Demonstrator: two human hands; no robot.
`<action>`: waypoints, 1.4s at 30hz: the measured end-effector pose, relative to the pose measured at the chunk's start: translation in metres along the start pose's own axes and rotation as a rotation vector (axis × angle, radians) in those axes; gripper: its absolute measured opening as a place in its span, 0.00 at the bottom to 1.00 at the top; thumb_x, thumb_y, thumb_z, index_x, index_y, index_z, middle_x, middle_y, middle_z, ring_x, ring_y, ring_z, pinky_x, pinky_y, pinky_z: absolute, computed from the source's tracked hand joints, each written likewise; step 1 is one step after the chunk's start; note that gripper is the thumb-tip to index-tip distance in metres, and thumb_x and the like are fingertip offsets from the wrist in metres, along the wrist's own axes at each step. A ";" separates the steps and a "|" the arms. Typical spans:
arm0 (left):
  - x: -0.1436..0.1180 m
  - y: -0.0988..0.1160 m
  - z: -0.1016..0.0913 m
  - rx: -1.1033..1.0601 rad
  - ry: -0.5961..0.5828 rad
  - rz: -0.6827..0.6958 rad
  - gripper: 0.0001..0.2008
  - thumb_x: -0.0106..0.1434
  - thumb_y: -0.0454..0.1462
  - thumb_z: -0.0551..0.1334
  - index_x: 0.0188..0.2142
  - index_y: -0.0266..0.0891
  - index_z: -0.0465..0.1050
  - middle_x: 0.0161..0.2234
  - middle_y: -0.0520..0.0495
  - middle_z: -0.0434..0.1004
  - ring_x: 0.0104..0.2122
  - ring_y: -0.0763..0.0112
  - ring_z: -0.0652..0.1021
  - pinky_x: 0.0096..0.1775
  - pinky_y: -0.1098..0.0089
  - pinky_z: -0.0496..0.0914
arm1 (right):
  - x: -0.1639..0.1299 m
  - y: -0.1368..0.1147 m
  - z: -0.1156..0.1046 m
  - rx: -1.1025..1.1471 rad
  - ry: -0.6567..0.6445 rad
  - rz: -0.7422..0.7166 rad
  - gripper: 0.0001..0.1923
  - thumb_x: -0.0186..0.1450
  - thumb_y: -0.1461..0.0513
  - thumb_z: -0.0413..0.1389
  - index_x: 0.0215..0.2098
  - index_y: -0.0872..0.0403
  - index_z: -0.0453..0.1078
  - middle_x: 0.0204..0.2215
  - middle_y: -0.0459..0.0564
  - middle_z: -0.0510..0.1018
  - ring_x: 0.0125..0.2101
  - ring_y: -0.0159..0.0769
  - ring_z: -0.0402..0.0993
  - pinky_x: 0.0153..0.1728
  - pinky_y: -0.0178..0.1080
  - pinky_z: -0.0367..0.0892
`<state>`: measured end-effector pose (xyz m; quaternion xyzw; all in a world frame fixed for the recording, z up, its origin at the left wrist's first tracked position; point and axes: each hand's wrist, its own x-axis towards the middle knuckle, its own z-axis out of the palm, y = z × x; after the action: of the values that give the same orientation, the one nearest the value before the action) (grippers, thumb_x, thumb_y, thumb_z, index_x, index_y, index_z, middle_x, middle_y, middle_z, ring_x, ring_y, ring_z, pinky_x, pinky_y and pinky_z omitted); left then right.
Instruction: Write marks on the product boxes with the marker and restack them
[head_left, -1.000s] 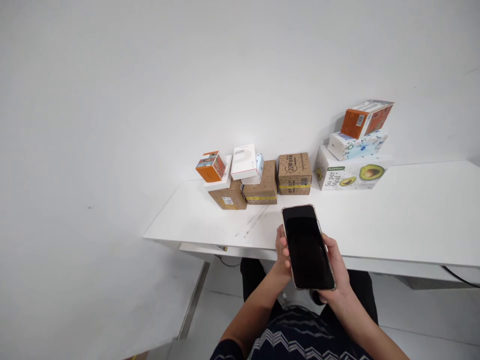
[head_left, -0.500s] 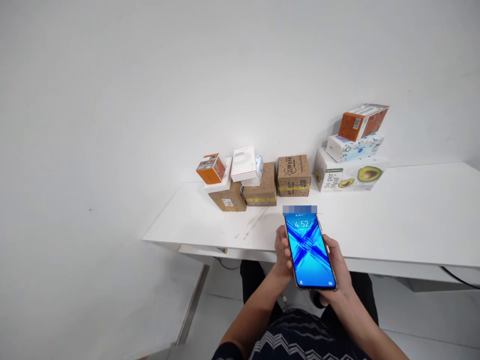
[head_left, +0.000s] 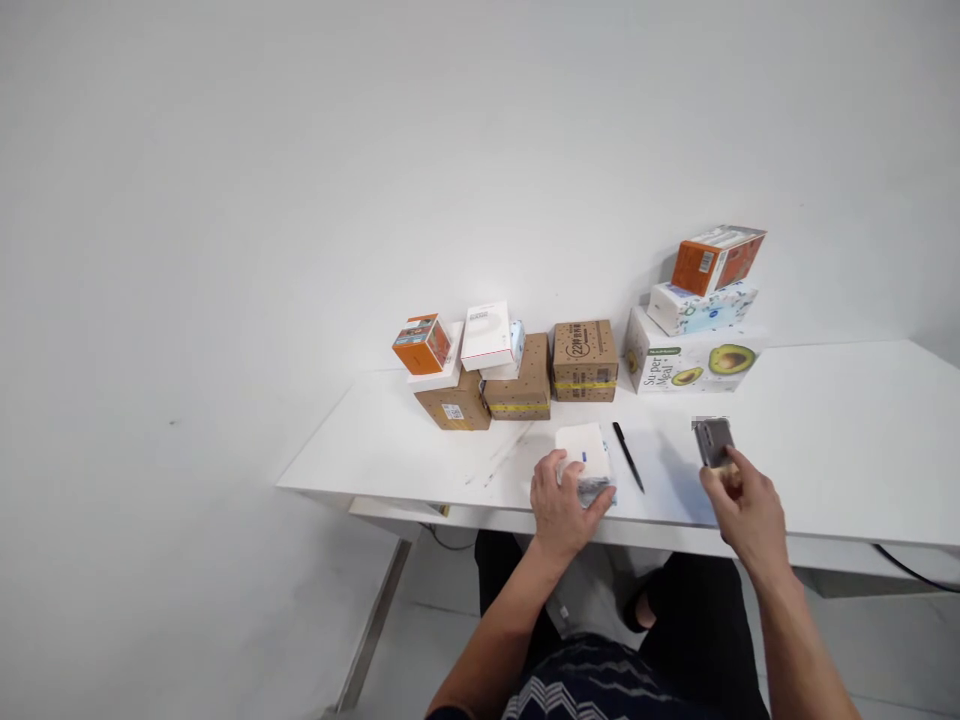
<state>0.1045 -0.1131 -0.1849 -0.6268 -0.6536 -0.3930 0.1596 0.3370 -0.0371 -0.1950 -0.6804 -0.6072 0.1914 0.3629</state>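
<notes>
the left hand [head_left: 559, 503] had its grip closed over the near end of a small white packet [head_left: 586, 461] that lay on the desk [head_left: 825, 440], fingers wrapped on its crinkled clear edge. the right hand [head_left: 746, 505] held a phone [head_left: 713, 441] by its lower end, fingers closed on it, with the phone low over the desk to the right of the packet; whether it touched the surface could not be told. a black pen [head_left: 628, 470] lay on the desk between the packet and the phone, just beside the packet and apart from both hands.

farther back, along the wall, stood a row of boxes. three brown cardboard boxes [head_left: 585, 361] sat side by side, and the left ones carried a small orange box [head_left: 422, 344] and a white box [head_left: 487, 335] on top. to the right stood a wide white box printed with avocados [head_left: 694, 362], with a tissue pack [head_left: 701, 306] on it and an orange carton [head_left: 716, 259] tilted on top of that.
</notes>
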 end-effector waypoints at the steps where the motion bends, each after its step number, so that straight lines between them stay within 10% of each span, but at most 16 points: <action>1: 0.002 0.001 -0.001 0.019 -0.005 -0.005 0.22 0.56 0.50 0.66 0.43 0.40 0.66 0.47 0.38 0.67 0.46 0.55 0.72 0.43 0.58 0.71 | 0.003 0.008 0.004 -0.155 0.013 -0.041 0.31 0.61 0.49 0.51 0.57 0.56 0.66 0.44 0.61 0.75 0.43 0.54 0.71 0.43 0.54 0.66; 9: 0.014 0.015 0.001 0.105 -0.042 -0.018 0.23 0.52 0.52 0.68 0.40 0.40 0.68 0.43 0.38 0.68 0.44 0.53 0.72 0.40 0.57 0.71 | 0.021 0.030 0.023 -0.629 -0.078 -0.144 0.28 0.63 0.53 0.49 0.57 0.57 0.69 0.50 0.67 0.71 0.46 0.60 0.69 0.43 0.56 0.64; 17: 0.027 0.006 -0.013 0.076 -0.181 -0.183 0.24 0.53 0.39 0.66 0.49 0.40 0.64 0.51 0.33 0.64 0.47 0.50 0.73 0.38 0.58 0.74 | 0.025 0.034 0.027 -0.439 -0.041 -0.229 0.25 0.63 0.51 0.48 0.50 0.57 0.72 0.53 0.66 0.71 0.53 0.60 0.63 0.47 0.59 0.62; 23: 0.046 -0.022 -0.039 0.043 -0.340 -0.285 0.19 0.60 0.45 0.61 0.51 0.46 0.65 0.51 0.36 0.68 0.42 0.54 0.77 0.35 0.61 0.72 | 0.003 0.009 0.049 -0.039 -0.101 -0.351 0.23 0.67 0.49 0.44 0.41 0.56 0.73 0.32 0.56 0.79 0.26 0.41 0.73 0.35 0.44 0.68; 30: 0.064 -0.029 -0.049 -0.096 -0.495 -0.433 0.20 0.58 0.40 0.61 0.51 0.47 0.64 0.44 0.44 0.74 0.43 0.58 0.77 0.43 0.60 0.71 | 0.000 0.025 0.083 0.122 -0.034 -0.339 0.21 0.67 0.51 0.45 0.35 0.56 0.73 0.27 0.55 0.80 0.25 0.39 0.75 0.28 0.38 0.66; 37: 0.109 -0.017 -0.064 -0.140 -0.172 0.013 0.27 0.56 0.35 0.63 0.55 0.40 0.60 0.50 0.38 0.69 0.51 0.57 0.72 0.51 0.56 0.68 | -0.003 0.029 0.084 0.128 -0.016 -0.406 0.15 0.68 0.55 0.47 0.35 0.54 0.72 0.28 0.52 0.80 0.24 0.36 0.76 0.27 0.35 0.66; 42: 0.166 -0.028 -0.024 -0.009 0.108 0.428 0.32 0.55 0.32 0.64 0.58 0.41 0.56 0.55 0.35 0.64 0.57 0.52 0.67 0.55 0.50 0.64 | -0.003 0.024 0.081 0.129 -0.032 -0.434 0.13 0.69 0.57 0.48 0.35 0.53 0.71 0.27 0.50 0.79 0.24 0.35 0.76 0.27 0.34 0.66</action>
<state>0.0440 -0.0122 -0.0620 -0.7298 -0.4946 -0.3860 0.2715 0.2962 -0.0192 -0.2666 -0.5063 -0.7315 0.1579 0.4285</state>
